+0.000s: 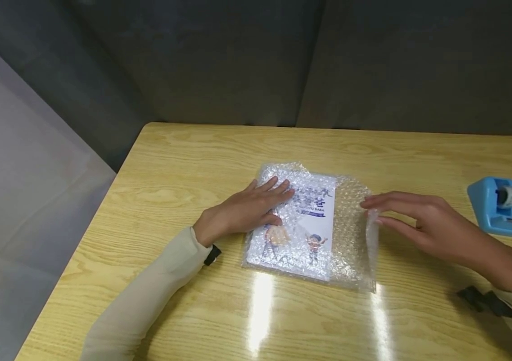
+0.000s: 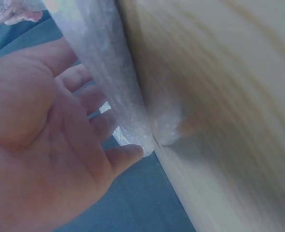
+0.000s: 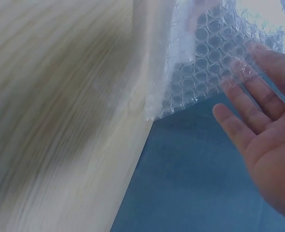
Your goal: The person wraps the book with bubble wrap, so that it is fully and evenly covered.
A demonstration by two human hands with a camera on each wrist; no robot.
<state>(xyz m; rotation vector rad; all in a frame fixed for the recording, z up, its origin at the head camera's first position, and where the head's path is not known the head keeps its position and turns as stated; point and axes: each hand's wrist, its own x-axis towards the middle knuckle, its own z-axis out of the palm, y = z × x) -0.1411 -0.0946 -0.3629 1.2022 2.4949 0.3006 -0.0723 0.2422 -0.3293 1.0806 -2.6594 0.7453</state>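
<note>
Head view: left hand (image 1: 248, 208) lies palm down on the upper left of the bubble-wrap pouch (image 1: 348, 225), fingers spread and relaxed, grasping nothing. Left forearm comes in from lower left, cream sleeve (image 1: 147, 286), black strap (image 1: 212, 254) at the wrist. Right hand (image 1: 427, 223) reaches in from the right, wrist bent, thumb and fingers pinching the pouch's right-hand flap, which is raised off the counter (image 1: 192, 160). White book (image 1: 301, 225) with blue title and cartoon figures sits inside the pouch, near the middle of the counter; left hand covers part of its cover, bubbles blur the print. Blue tape dispenser (image 1: 486, 205) with tape roll (image 1: 508, 197) stands at far right, just beyond the right hand. Dark backdrop (image 1: 219, 60) behind, pale panel (image 1: 16, 200) at left.

Left wrist view: palm faces the camera, fingers extended to the pouch edge, some fingertips hidden behind it. Counter fills the right side; bluish fabric (image 2: 137, 198) shows below.

Right wrist view: fingers hold the clear bubble sheet, the lowest finger standing off it. Flap hangs in front of the counter, partly blocking it.
</note>
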